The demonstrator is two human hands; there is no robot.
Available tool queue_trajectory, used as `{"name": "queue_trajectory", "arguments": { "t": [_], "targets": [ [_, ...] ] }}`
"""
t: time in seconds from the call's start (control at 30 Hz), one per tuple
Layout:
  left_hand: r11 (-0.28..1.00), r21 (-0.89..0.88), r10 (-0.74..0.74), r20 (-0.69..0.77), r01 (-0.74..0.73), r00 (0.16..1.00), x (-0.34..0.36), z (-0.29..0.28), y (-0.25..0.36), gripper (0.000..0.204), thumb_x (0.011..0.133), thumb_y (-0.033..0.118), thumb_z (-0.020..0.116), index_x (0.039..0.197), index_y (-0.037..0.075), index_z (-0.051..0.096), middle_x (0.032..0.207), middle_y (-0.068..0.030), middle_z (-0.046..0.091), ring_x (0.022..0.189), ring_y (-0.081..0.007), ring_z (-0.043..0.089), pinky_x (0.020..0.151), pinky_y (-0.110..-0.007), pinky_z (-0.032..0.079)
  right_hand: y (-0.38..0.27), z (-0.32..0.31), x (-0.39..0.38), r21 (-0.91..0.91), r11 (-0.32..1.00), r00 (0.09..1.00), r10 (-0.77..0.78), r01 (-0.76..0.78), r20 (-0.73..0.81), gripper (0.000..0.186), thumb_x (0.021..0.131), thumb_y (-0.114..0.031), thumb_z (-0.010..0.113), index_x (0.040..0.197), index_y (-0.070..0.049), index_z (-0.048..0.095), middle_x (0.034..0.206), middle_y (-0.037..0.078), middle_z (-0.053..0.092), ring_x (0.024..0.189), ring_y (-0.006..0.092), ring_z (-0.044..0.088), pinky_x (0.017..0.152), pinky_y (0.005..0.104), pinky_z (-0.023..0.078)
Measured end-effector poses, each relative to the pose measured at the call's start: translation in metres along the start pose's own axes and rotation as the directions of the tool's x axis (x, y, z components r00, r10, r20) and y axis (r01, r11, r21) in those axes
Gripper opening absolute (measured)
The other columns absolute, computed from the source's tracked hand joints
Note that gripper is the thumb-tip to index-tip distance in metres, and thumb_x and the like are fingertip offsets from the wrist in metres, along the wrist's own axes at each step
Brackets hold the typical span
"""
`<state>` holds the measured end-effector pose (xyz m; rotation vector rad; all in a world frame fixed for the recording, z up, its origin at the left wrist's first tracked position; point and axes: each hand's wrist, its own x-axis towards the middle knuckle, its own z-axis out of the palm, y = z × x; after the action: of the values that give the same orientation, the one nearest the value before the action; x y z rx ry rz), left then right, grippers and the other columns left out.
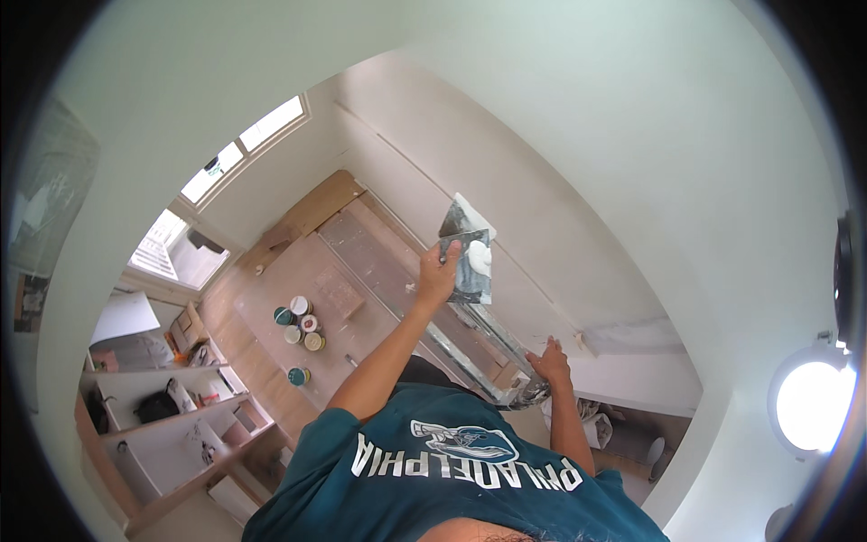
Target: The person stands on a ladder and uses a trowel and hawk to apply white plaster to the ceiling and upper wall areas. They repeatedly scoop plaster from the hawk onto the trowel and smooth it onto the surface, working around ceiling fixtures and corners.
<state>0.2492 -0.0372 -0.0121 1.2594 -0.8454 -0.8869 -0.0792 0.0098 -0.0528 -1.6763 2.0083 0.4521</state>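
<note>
My left hand [437,273] is raised in front of me, thumb pressed on a grey flat plate [471,284] that carries a lump of white filler [480,258]. Beyond it a putty knife blade [461,219] sticks out, white filler along its edge; whether the two are joined is hidden. Low on the right, my right hand [550,363] has its fingers spread and holds nothing. It is beside the end of a metal scaffold or ladder frame [489,327], close to the wall; contact cannot be made out.
Below, several paint cans [301,307] stand on the covered floor [262,316]. Open shelving [172,440] with tools is at lower left, windows [226,172] beyond. A pale wall [515,181] runs along my right. A bright round lamp [815,404] is at far right.
</note>
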Motion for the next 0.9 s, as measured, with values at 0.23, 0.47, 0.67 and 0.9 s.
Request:
{"name": "queue_trajectory", "arguments": {
  "t": [0.23,0.47,0.67,0.9],
  "targets": [
    [0.999,-0.022,0.043,-0.003,-0.043,0.999,0.002,0.001,-0.005,0.041,0.101,0.037,0.057,0.106,-0.002,0.067,0.084,-0.0100,0.068,0.077,-0.0146,0.059,0.072,-0.033,0.049,0.022,0.020,0.018,-0.087,0.989,0.972,-0.132,0.116,-0.194,0.100,0.080,-0.046,0.074,0.150,0.007,0.026,0.132,0.030,0.057,0.121,0.0409,0.059,0.106,0.0429,0.045],
    [0.993,-0.070,0.090,-0.064,-0.094,0.994,-0.003,0.000,0.011,0.033,0.098,0.026,0.060,0.113,-0.003,0.067,0.095,-0.0200,0.071,0.090,-0.0276,0.070,0.080,-0.035,0.052,0.026,0.001,0.013,-0.006,0.997,0.997,-0.078,0.078,0.006,0.104,0.078,-0.044,0.076,0.150,0.008,0.023,0.122,0.031,0.063,0.116,0.0455,0.060,0.104,0.0450,0.046],
    [0.984,-0.075,0.156,-0.057,-0.160,0.986,-0.001,-0.010,0.014,0.031,0.100,0.024,0.057,0.113,-0.002,0.067,0.099,-0.0193,0.070,0.091,-0.0276,0.068,0.081,-0.036,0.051,0.014,-0.009,0.008,-0.021,0.997,0.995,-0.066,0.068,0.076,0.104,0.077,-0.039,0.079,0.149,0.011,0.023,0.132,0.033,0.055,0.125,0.0415,0.055,0.107,0.0422,0.044],
    [0.990,-0.134,0.043,0.004,-0.042,0.999,0.001,-0.014,0.015,0.033,0.102,0.025,0.054,0.112,-0.003,0.066,0.098,-0.0193,0.068,0.089,-0.0302,0.068,0.080,-0.036,0.051,0.003,-0.014,-0.006,0.028,1.000,0.993,0.008,-0.011,0.121,0.101,0.078,-0.039,0.079,0.147,0.013,0.026,0.141,0.033,0.047,0.132,0.0403,0.048,0.111,0.0403,0.039]
  ]
}}
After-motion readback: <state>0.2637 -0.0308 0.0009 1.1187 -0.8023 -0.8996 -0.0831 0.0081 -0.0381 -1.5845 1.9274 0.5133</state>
